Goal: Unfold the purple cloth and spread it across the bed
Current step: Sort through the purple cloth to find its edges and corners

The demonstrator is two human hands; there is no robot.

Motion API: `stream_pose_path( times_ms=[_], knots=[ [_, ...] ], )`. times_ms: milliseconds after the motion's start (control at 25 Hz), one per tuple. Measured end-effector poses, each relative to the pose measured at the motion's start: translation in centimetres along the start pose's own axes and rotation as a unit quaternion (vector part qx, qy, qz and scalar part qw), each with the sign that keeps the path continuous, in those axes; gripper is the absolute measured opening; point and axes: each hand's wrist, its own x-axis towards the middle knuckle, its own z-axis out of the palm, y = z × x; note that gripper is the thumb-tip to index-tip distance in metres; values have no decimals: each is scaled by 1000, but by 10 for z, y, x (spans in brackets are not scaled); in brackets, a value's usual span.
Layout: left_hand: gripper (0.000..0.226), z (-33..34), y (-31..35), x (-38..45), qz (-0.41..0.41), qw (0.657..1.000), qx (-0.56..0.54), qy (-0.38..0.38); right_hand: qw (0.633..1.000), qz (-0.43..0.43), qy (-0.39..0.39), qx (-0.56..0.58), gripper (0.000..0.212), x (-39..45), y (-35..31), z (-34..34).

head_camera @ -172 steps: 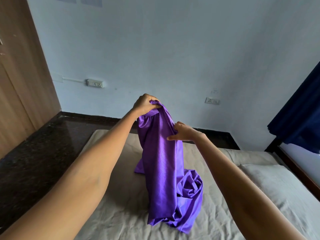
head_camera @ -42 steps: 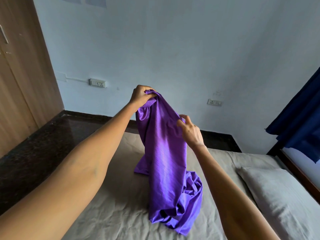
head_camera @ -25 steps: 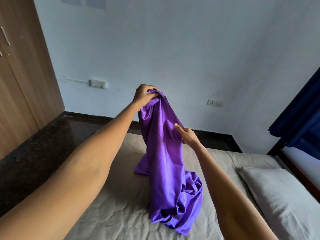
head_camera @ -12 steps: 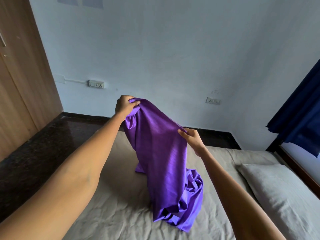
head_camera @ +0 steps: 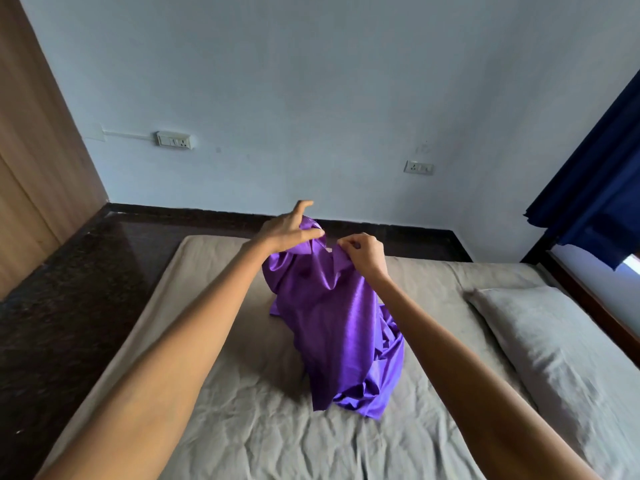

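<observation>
A: Right hand (head_camera: 363,252) fingers (head_camera: 346,242) curled, pinching the top hem of the purple cloth (head_camera: 332,320). Left hand (head_camera: 287,230) fingers straight, resting on the bunch, no real grip.

B: Cloth location?

A: Mid-bed (head_camera: 242,427), top lifted, lower part heaped on the sheet.

B: Pinch one edge with each hand, draw apart, shake out.

A: Room's fine. Pillow (head_camera: 540,337) right, floor (head_camera: 69,306) drop left, wall (head_camera: 311,98) past the far edge.
</observation>
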Motion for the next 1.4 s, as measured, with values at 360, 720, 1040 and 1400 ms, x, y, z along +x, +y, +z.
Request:
stream_pose_path(
  times_ms=[360, 720, 1040, 1400],
  knots=[
    [30, 29, 22, 21, 75, 986, -9, -148, 973, -81, -88, 196, 26, -4, -9, -2],
    [10, 2, 18, 37, 23, 978, -153, 137, 987, -41, -156, 21, 26, 3, 24, -14],
    [9, -25, -1, 36, 65, 948, -251, 185, 990, 59, -98, 83, 14, 16, 21, 0],
    [14, -33, -3, 42, 90, 944, -278, 153, 976, 46, -196, 85, 19, 14, 19, -1]
  ],
)
